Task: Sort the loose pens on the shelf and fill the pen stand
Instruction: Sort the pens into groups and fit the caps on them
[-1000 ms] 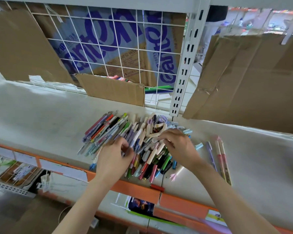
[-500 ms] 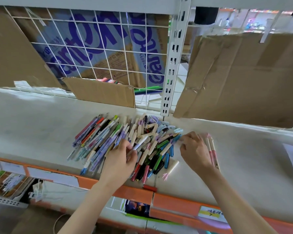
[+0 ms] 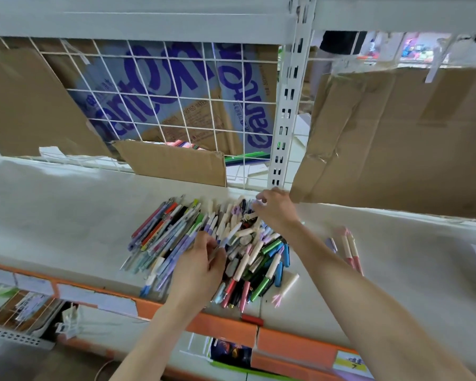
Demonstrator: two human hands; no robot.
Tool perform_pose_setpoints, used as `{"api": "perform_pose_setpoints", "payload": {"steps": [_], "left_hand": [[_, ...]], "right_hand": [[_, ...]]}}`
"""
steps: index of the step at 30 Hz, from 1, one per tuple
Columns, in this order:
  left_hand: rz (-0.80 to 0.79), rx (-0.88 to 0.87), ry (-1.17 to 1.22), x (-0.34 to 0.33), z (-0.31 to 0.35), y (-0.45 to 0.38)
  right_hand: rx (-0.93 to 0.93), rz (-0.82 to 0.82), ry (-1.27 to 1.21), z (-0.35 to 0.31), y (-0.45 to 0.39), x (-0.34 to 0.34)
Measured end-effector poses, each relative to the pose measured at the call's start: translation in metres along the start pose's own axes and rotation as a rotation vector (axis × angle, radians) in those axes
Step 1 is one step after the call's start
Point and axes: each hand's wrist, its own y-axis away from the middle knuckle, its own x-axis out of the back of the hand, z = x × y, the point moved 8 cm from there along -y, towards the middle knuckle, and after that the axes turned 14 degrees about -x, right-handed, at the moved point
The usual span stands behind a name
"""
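A heap of loose pens point(image 3: 176, 237) in many colours lies on the white shelf point(image 3: 52, 215). My left hand point(image 3: 201, 268) sits on the near side of the heap, its thumb and fingers pinching a grey pen point(image 3: 217, 250). Over the far end of the heap, my right hand point(image 3: 275, 210) has its fingers curled down onto a cream pen point(image 3: 249, 216). Two pink pens point(image 3: 351, 251) lie apart to the right. No pen stand is in view.
A white pen with a pink tip point(image 3: 286, 287) and a small red piece point(image 3: 252, 318) lie near the orange shelf edge point(image 3: 226, 329). Cardboard sheets point(image 3: 396, 138) and a wire grid point(image 3: 162, 105) close the back. A white upright post point(image 3: 285, 111) stands behind the heap.
My right hand has left the pink pens on the right and moved back to the far end of the heap. My left hand has stayed on the near side.
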Motion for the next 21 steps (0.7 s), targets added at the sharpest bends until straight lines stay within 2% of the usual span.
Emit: {"api": "perform_pose_setpoints", "payload": {"steps": [3,7,12,21], "left_hand": [[0.001,-0.008,0.010,0.002,-0.001,0.003],[0.014,-0.025,0.015,0.003,0.001,0.005],[0.000,-0.027,0.011,0.000,0.003,0.005],[0.002,0.078,0.137,0.003,-0.013,0.010]], "right_hand": [[-0.064,-0.011,0.026,0.000,-0.009,-0.008],[-0.021,0.006,0.054,-0.006,-0.008,-0.009],[-0.051,-0.120,0.105,0.001,-0.010,-0.013],[0.126,-0.142,-0.501,-0.009,0.044,0.031]]}}
